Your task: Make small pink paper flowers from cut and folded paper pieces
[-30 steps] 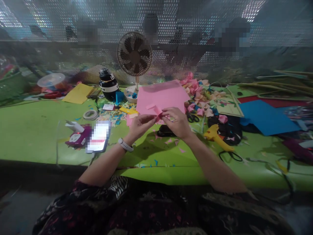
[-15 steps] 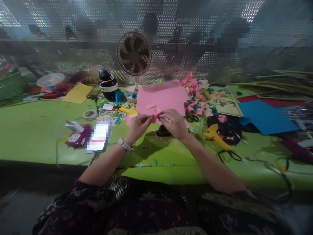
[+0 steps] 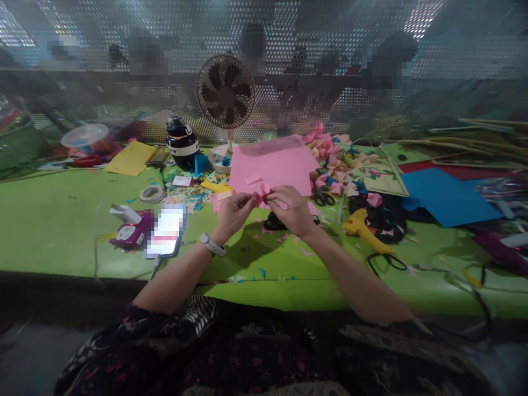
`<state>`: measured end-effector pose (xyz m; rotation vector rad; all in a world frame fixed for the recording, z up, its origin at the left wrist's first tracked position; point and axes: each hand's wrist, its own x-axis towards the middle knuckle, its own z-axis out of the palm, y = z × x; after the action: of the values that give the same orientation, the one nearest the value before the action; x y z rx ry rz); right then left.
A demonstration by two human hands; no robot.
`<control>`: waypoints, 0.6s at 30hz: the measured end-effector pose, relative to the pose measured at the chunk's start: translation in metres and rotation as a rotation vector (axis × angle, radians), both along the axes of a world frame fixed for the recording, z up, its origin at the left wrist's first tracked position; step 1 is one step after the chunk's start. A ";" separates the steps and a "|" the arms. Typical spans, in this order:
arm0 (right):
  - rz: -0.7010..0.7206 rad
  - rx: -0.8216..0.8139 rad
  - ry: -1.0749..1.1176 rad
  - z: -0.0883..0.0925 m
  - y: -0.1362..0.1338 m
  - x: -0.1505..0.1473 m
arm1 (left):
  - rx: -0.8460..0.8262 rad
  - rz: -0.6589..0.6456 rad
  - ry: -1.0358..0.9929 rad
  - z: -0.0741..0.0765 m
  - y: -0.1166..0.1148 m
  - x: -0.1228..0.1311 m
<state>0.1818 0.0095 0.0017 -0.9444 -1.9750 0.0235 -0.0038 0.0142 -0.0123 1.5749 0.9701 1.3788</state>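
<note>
A small folded piece of pink paper (image 3: 260,192) is pinched between both hands over the middle of the table. My left hand (image 3: 235,212), with a white watch on the wrist, grips its left side with thumb and fingertips. On its right side the fingers of my right hand (image 3: 292,209) are closed on the same piece. Just behind it lies a large pink paper sheet (image 3: 272,159). Under my right hand a black object (image 3: 275,221), partly hidden, rests among pink paper scraps (image 3: 306,252). Black-handled scissors (image 3: 324,198) lie to the right of that hand.
Folded paper flowers (image 3: 325,148) are heaped at the back right. A yellow glue gun (image 3: 367,231) and blue paper (image 3: 449,198) lie right. On the left are a phone (image 3: 166,231), a purple power adapter (image 3: 132,231) and a tape roll (image 3: 152,193). A fan (image 3: 226,96) stands behind.
My fingers have shifted slightly on the small pink paper, and its folded shape looks a little different. Both hands stay in nearly the same place.
</note>
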 end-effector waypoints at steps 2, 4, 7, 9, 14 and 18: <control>-0.001 0.003 -0.002 -0.001 0.000 0.000 | -0.014 -0.015 -0.006 0.001 0.000 -0.001; 0.011 0.009 0.002 -0.001 0.000 -0.001 | -0.054 -0.062 -0.032 0.002 0.001 -0.002; 0.031 0.009 -0.002 -0.003 0.000 -0.002 | -0.111 -0.108 -0.069 0.001 0.002 -0.004; 0.037 0.008 -0.020 -0.004 0.000 -0.002 | -0.107 -0.093 -0.055 0.001 0.003 -0.005; 0.030 0.010 -0.049 -0.006 -0.001 -0.002 | -0.095 -0.065 -0.029 0.000 0.004 -0.005; 0.018 -0.002 0.035 -0.003 -0.001 -0.002 | -0.157 -0.080 -0.125 0.000 0.004 -0.003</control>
<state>0.1801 0.0087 -0.0012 -0.9212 -1.9520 0.0522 -0.0065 0.0180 -0.0125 1.3800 0.9080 1.2973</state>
